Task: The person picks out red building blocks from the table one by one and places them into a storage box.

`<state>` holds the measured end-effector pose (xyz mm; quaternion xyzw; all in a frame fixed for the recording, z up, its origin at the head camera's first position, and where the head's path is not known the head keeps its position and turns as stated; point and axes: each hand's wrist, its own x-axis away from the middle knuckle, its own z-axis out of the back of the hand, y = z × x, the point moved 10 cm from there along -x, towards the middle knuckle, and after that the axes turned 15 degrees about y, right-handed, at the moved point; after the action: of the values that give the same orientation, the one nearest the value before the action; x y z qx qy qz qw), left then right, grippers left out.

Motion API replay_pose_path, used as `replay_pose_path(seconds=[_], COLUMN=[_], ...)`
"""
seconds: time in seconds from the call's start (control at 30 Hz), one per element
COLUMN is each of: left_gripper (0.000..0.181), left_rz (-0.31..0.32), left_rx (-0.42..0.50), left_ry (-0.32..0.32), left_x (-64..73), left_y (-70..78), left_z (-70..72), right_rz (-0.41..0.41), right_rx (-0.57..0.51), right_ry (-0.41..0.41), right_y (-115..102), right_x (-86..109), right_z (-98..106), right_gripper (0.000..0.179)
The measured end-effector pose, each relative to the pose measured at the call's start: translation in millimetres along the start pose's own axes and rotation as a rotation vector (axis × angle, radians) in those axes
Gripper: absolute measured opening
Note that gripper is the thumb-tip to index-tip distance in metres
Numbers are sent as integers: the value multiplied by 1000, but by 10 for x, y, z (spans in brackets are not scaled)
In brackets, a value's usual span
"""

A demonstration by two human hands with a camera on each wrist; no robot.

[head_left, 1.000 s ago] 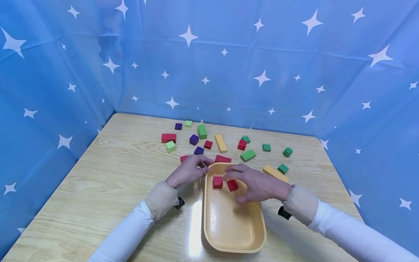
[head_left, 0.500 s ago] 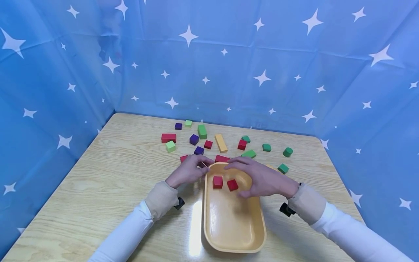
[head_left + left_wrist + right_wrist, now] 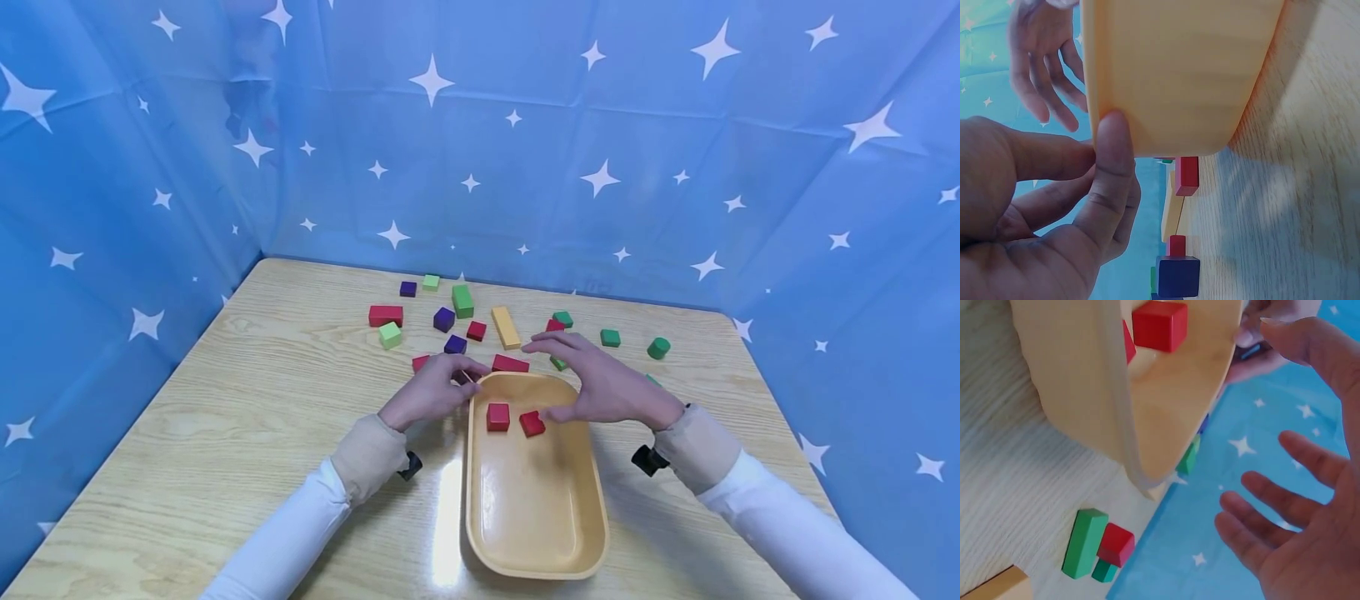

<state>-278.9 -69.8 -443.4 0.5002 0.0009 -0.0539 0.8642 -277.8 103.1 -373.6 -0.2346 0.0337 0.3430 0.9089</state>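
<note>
A tan plastic tray [image 3: 537,508] lies on the wooden table in front of me. Inside it, toward the far end, sit a red cube [image 3: 498,417] and a second red block [image 3: 532,424], which the right thumb partly hides. My left hand [image 3: 431,392] pinches the tray's rim at the far left corner; the left wrist view shows thumb and finger on either side of the wall [image 3: 1179,75]. Over the far right part of the tray hovers my right hand [image 3: 600,379]. Its fingers are spread and hold nothing, as the right wrist view confirms [image 3: 1310,506].
Several coloured blocks lie beyond the tray: a long red block [image 3: 510,363], a yellow plank [image 3: 506,327], a dark blue cube [image 3: 444,318], a light green cube [image 3: 390,335] and a green cylinder [image 3: 659,347]. A blue starry curtain [image 3: 480,142] stands behind the table.
My right hand has moved up and away from the tray's inside toward the far blocks, now covering part of a green and a red block. The left hand and tray stay put.
</note>
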Motion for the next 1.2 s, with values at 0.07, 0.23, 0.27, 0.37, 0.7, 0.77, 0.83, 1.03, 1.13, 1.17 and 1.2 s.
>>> replay_pose_path(seconds=[0.07, 0.23, 0.27, 0.37, 0.7, 0.77, 0.83, 1.03, 1.13, 1.17, 1.2], left_gripper=[26, 26, 26, 26, 28, 28, 28, 28, 28, 28, 28], left_rz=[-1, -1, -1, 0, 3, -2, -4, 15, 27, 30, 33], left_rx=[-2, -6, -4, -2, -9, -7, -7, -14, -15, -14, -14], left_ry=[2, 4, 3, -2, -12, -12, -12, -11, -11, -11, -12], left_x=[-2, 1, 1, 2, -4, -7, -10, -5, 0, 2, 2], left_y=[-1, 1, 0, -3, -22, -13, -12, -24, -27, -30, -33], left_z=[-1, 3, 3, 3, -5, -3, -5, -15, -16, -16, -16], right_rz=[-14, -62, -69, -81, -166, -187, -206, -265, -283, -288, -294], right_rx=[5, -3, -8, -20, -14, -8, -7, -8, 3, 9, 16], right_ry=[14, 43, 49, 66, 106, 102, 97, 70, 57, 52, 48], right_y=[57, 231, 265, 365, 769, 854, 930, 1129, 1197, 1215, 1235], right_x=[-21, -70, -82, -122, -252, -268, -284, -341, -389, -406, -422], right_z=[22, 68, 76, 91, 80, 63, 40, -50, -105, -124, -144], right_gripper=[85, 91, 91, 91, 90, 91, 91, 91, 90, 90, 90])
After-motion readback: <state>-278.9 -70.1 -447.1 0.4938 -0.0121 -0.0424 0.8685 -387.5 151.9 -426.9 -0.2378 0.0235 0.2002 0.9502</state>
